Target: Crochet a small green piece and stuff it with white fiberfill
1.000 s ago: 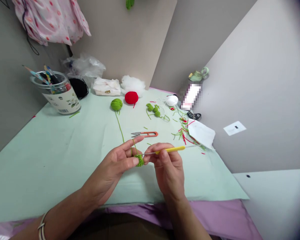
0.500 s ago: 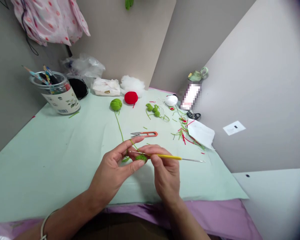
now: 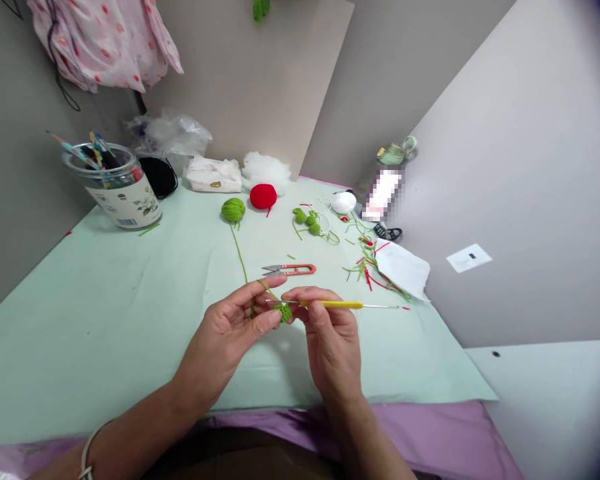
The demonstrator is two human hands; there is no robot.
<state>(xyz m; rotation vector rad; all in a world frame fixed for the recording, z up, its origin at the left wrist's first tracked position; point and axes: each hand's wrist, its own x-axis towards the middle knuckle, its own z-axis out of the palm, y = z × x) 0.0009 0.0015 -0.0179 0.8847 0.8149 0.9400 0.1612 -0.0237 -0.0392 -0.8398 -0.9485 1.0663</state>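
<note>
My left hand (image 3: 235, 328) pinches a small green crochet piece (image 3: 283, 311) between thumb and fingers, with green yarn running over its forefinger. The strand (image 3: 241, 257) leads back across the table to a green yarn ball (image 3: 233, 209). My right hand (image 3: 330, 333) grips a yellow-handled crochet hook (image 3: 335, 305), held level, its metal tip at the green piece. Both hands hover just above the pale green tablecloth (image 3: 105, 300), near the front edge.
Orange thread snips (image 3: 290, 269) lie just beyond my hands. Farther back are a red crochet ball (image 3: 263, 195), small green crochet pieces (image 3: 307, 221), white stuffing (image 3: 265, 167), a white ball (image 3: 343, 201) and yarn scraps by white paper (image 3: 403, 267). A clear jar of pens (image 3: 115, 183) stands at the left.
The hook's tip has drawn back toward the green piece and the hook has levelled out. Both hands shifted only slightly while working the piece.
</note>
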